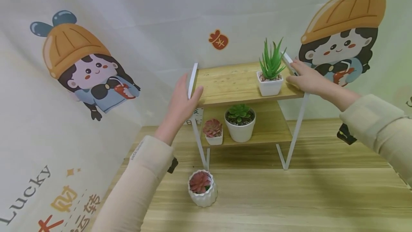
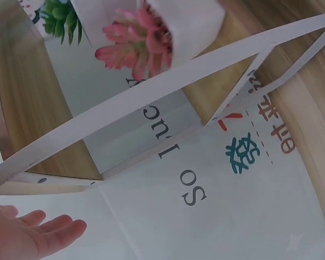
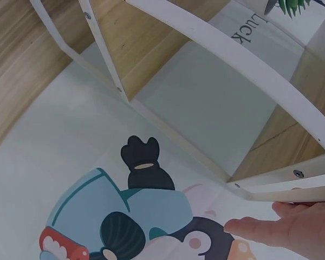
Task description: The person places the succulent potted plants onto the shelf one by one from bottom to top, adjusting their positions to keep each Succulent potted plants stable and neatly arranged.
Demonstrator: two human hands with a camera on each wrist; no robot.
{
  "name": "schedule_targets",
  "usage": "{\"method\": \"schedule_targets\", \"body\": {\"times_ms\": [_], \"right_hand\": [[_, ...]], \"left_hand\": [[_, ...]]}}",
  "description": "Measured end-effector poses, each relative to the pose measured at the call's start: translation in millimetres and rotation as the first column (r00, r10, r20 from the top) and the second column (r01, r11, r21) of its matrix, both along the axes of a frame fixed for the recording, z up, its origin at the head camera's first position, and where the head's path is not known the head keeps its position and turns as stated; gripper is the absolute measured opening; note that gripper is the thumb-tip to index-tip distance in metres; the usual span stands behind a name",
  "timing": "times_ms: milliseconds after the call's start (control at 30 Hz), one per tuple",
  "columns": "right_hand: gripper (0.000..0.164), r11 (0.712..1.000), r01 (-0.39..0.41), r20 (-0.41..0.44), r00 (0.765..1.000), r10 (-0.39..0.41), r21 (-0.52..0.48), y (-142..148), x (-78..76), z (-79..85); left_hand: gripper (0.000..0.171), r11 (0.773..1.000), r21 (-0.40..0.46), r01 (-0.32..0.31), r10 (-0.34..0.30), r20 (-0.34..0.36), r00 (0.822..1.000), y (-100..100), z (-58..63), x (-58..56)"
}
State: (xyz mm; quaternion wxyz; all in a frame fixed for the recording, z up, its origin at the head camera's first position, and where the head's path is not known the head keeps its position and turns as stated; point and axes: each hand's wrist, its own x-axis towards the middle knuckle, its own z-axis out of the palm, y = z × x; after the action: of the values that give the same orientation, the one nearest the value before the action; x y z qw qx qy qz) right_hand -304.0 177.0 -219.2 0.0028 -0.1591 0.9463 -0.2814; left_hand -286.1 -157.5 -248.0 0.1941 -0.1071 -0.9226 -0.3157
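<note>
Standing between the person's two hands is a two-tier plant shelf (image 1: 228, 83), its wooden boards set in a white metal frame (image 1: 297, 131) on the wood-grain table (image 1: 289, 199). From where I am, the left hand (image 1: 181, 101) is at the upper board's left end, fingers extended along the outside and thumb spread toward the front corner. Across from it, the right hand (image 1: 310, 80) is at the right end, fingers straightened over the side rail and thumb apart; I can't tell how firmly either one touches. An aloe-like plant (image 1: 271, 60) in a square white pot sits up top, near the right hand. Below, a pink succulent (image 1: 212, 127) stands just beside a round white pot (image 1: 240, 131) of green rosettes. In front, on the table, sits a fluted white pot (image 1: 204, 199).
</note>
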Motion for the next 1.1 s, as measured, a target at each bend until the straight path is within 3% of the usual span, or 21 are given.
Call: {"method": "schedule_targets", "body": {"times_ms": [133, 300, 400, 500, 600, 667, 833, 967, 1100], "right_hand": [[0.06, 1.0, 0.006, -0.002, 1.0, -0.006, -0.009, 0, -0.1, 1.2], [0.061, 1.0, 0.006, -0.026, 1.0, -0.006, -0.006, -1, -1.7, 1.5], [0.06, 1.0, -0.001, -0.034, 0.999, 0.001, -0.008, -1, -2.8, 1.0], [0.06, 1.0, -0.002, -0.041, 0.999, 0.001, -0.007, -2, -3.5, 0.7], [0.061, 1.0, 0.005, -0.044, 0.999, -0.005, -0.01, -3, -3.1, 0.9], [0.061, 1.0, 0.01, -0.042, 0.999, -0.01, -0.012, -3, -2.2, 0.9], [0.061, 1.0, 0.02, -0.028, 0.999, -0.021, -0.018, -2, -0.3, -0.4], [0.061, 0.999, 0.019, -0.029, 0.999, -0.02, -0.028, -1, -0.9, -2.7], [0.06, 0.999, 0.015, -0.026, 1.0, -0.016, -0.05, 0, -0.8, -4.3]], "left_hand": [[0.073, 0.997, 0.073, 0.01, -0.012, 0.026, 1.0, -16, -29.3, 26.3], [0.076, 0.982, 0.186, -0.011, -0.024, 0.188, 0.982, -35, -94.2, 62.4], [0.075, 0.944, 0.328, -0.023, -0.086, 0.312, 0.946, -43, -138.3, 83.2], [0.074, 0.887, 0.461, -0.035, -0.161, 0.378, 0.912, -47, -176.9, 100.8], [0.077, 0.846, 0.533, -0.034, -0.195, 0.369, 0.909, -47, -205.7, 114.5], [0.082, 0.827, 0.56, -0.035, -0.198, 0.351, 0.915, -45, -220.9, 121.2], [0.103, 0.827, 0.555, -0.089, -0.128, 0.34, 0.932, -37, -248.6, 131.2], [0.103, 0.83, 0.543, -0.129, -0.066, 0.324, 0.944, -32, -261.4, 130.9], [0.095, 0.814, 0.56, -0.154, -0.04, 0.317, 0.947, -28, -268.6, 128.1]]}}
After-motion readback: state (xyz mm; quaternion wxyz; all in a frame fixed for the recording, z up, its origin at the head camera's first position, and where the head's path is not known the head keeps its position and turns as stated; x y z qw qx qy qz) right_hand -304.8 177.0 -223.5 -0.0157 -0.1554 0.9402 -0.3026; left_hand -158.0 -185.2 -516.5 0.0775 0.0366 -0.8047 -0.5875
